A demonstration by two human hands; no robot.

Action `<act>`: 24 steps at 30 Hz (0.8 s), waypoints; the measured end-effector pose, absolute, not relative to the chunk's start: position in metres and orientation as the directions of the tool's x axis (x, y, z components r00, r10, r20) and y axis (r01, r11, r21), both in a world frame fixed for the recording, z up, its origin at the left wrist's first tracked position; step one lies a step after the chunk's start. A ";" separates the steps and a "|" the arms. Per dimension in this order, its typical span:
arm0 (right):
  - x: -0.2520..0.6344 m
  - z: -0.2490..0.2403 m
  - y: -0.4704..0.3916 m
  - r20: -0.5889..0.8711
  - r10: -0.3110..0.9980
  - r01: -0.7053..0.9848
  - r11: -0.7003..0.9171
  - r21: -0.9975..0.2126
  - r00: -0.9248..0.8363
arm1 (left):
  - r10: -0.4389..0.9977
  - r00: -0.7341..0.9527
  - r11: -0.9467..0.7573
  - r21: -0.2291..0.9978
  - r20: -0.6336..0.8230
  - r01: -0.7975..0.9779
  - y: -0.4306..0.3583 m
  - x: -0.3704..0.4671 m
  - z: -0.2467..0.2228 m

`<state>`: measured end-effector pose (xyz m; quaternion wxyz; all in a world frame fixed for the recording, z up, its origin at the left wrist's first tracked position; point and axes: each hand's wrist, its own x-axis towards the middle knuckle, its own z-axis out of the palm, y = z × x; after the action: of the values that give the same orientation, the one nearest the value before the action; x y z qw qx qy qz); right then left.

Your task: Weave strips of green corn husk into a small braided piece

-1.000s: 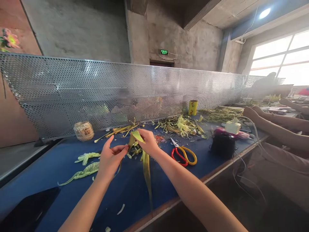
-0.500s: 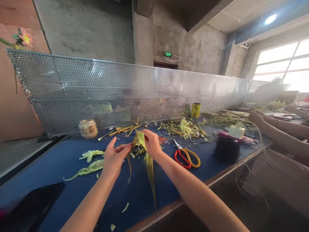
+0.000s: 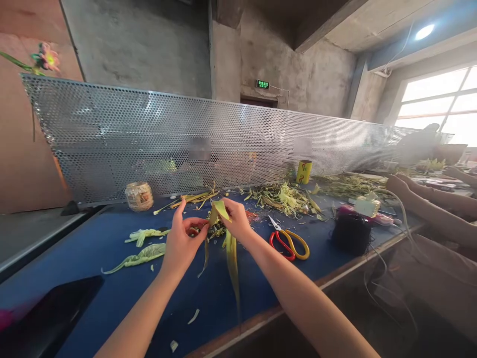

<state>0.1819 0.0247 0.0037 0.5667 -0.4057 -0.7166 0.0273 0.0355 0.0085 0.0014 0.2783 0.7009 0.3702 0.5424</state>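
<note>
While the left hand (image 3: 182,243), half curled, pinches a folded leaf (image 3: 231,253) with its fingertips, we find the right hand (image 3: 234,217) closed on it too, above the table (image 3: 208,298), left of the scissors (image 3: 278,228).

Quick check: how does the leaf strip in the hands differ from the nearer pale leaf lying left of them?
Pose: the leaf strip hangs from the right hand, while the pale leaf lies on the blue table. Colour: the leaf strip is yellow-green with browner parts; the pale leaf is lighter green. Surface: the leaf strip looks flatter, the pale leaf more crinkled. Both are long and narrow to a thin tip.
</note>
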 end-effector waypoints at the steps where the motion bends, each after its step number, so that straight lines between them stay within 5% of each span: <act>1: 0.182 0.005 0.024 0.788 0.615 0.544 0.674 -0.499 -0.039 | 0.819 0.146 -0.574 0.785 0.555 0.233 0.008 0.036 0.002; 9: 0.180 0.007 0.019 0.795 0.601 0.509 0.709 -0.488 -0.076 | 0.824 0.127 -0.556 0.746 0.552 0.366 0.008 0.034 0.002; 24: 0.185 0.008 0.024 0.806 0.588 0.528 0.666 -0.528 0.064 | 0.897 0.076 -0.442 0.887 0.436 0.130 0.009 0.037 0.004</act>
<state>0.1847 0.0242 0.0081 0.6045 -0.4081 -0.6837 0.0251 0.0369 0.0085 0.0045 0.3476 0.6460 0.3974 0.5513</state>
